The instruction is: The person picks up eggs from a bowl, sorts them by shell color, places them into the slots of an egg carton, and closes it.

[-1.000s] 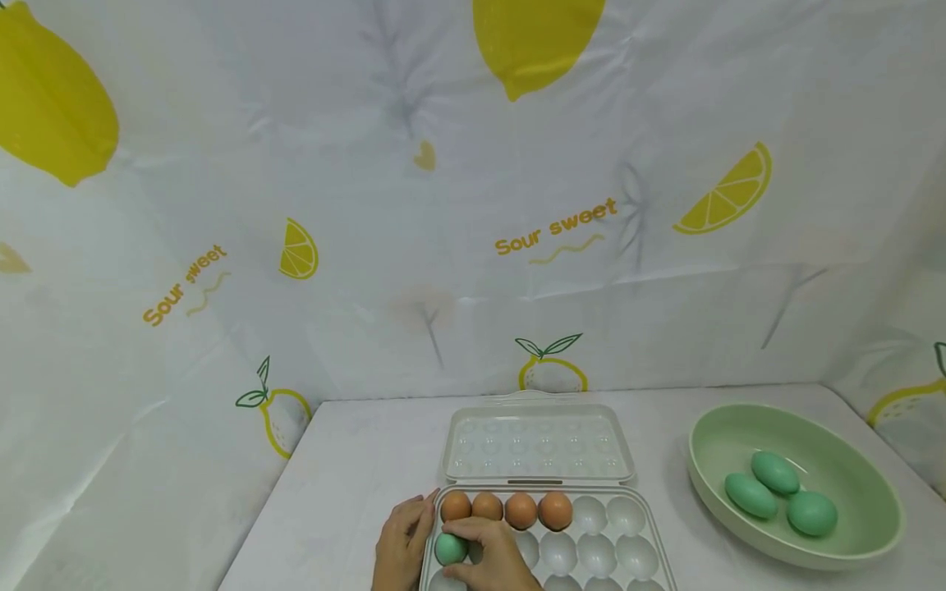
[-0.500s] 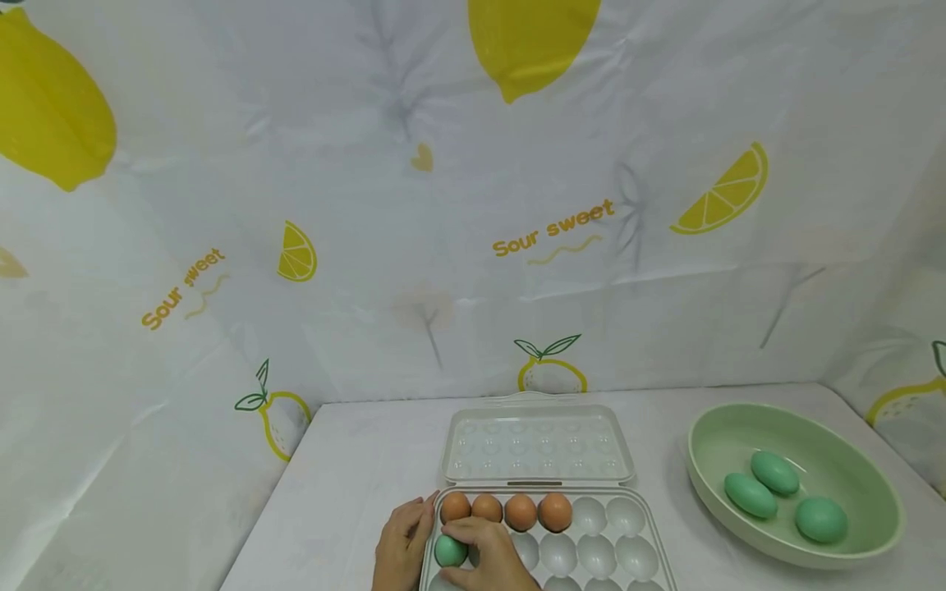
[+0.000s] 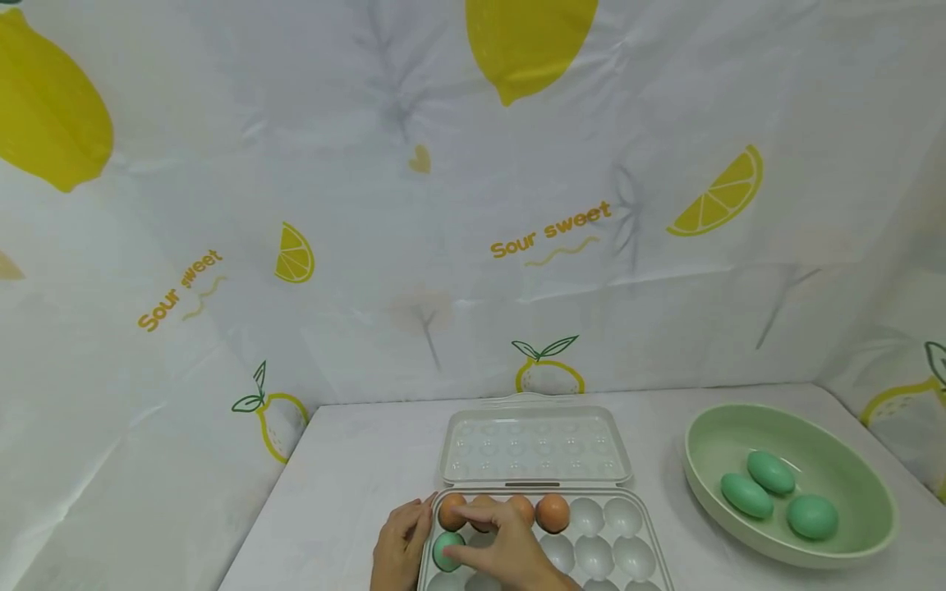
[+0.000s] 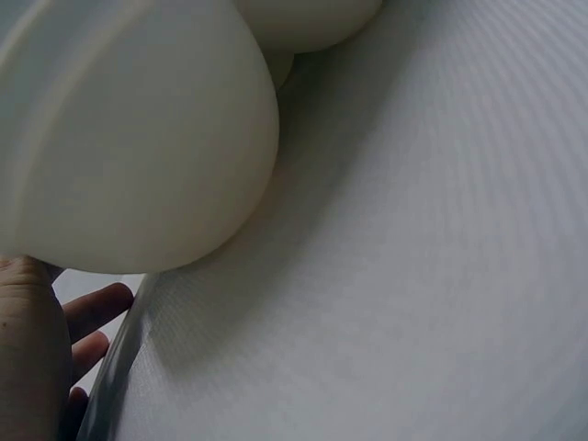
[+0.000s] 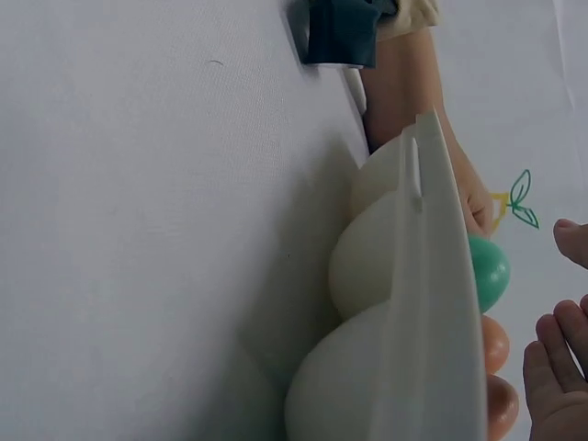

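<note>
An egg tray (image 3: 641, 502) with round cups lies at the front of the table, its transparent lid (image 3: 535, 443) folded back. Several brown eggs (image 3: 553, 513) fill cups of its far row. A green egg (image 3: 447, 552) sits in the leftmost cup of the second row. My right hand (image 3: 513, 546) hovers over that egg, thumb and fingers spread apart; the right wrist view shows space between the fingers (image 5: 554, 354) and the green egg (image 5: 491, 272). My left hand (image 3: 399, 542) rests along the tray's left side, its fingers loosely extended (image 4: 96, 310).
A wide light-green bowl (image 3: 850, 468) stands to the right, holding three green eggs (image 3: 813, 516). White cloth printed with lemons (image 3: 550, 376) hangs behind the white table (image 3: 332, 484).
My right hand has let go of the green egg and lifted slightly up and right, with its fingers wider. One green egg in the bowl has rocked. The left hand stays in place.
</note>
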{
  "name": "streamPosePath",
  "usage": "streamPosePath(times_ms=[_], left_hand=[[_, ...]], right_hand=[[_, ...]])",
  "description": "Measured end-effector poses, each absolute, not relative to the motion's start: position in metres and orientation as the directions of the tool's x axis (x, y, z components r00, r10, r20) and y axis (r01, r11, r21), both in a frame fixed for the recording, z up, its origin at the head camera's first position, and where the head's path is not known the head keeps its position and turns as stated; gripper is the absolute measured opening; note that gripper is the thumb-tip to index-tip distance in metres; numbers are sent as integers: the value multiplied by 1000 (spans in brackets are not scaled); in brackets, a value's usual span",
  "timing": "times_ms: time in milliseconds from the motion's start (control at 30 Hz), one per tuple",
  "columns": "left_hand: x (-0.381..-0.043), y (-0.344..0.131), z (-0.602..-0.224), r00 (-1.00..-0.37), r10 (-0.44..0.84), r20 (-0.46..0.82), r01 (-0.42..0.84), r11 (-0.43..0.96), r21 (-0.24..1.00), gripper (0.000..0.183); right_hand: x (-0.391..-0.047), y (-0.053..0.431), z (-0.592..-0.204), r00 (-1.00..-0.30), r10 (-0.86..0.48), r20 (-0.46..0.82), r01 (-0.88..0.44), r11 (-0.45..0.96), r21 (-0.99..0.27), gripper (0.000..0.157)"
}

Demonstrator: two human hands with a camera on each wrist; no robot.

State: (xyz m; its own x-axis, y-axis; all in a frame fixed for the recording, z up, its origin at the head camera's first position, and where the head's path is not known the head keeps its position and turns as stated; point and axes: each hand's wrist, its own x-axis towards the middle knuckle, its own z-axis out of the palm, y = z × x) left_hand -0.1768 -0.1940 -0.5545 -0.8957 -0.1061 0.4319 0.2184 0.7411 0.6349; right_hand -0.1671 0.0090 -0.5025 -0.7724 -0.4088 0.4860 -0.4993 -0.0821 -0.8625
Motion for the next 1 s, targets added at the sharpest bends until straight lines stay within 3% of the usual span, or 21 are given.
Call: streamPosePath(times_ms=[167,267,533,667,767,1000], left_hand=[[-178,-195,-556,-903,-121,412,194,742,642,20],[-178,-195,-557,-900,-114,421,204,745,635,20],[-177,-195,-556,-909,-124,397,184,735,652,19],[-178,-195,-556,-909,-131,397,178,738,651,18],[-177,-196,-557,-901,-141,410,179,740,649,17],[-178,-195,-559,-894,-135,428,200,735,648,18]], right_hand=[[-173,15,-502,-671,-387,633,-641,-127,-757,44],[-175,18,-502,-651,-378,658,-665,-133,-735,40],[-177,34,-494,-763,-389,517,-512,-125,-850,41],[-180,46,-486,-824,-343,452,-500,62,-864,38],[-181,53,-482,-845,-319,430,-487,126,-864,37],[-188,71,-483,-825,-344,449,-462,-50,-886,41]])
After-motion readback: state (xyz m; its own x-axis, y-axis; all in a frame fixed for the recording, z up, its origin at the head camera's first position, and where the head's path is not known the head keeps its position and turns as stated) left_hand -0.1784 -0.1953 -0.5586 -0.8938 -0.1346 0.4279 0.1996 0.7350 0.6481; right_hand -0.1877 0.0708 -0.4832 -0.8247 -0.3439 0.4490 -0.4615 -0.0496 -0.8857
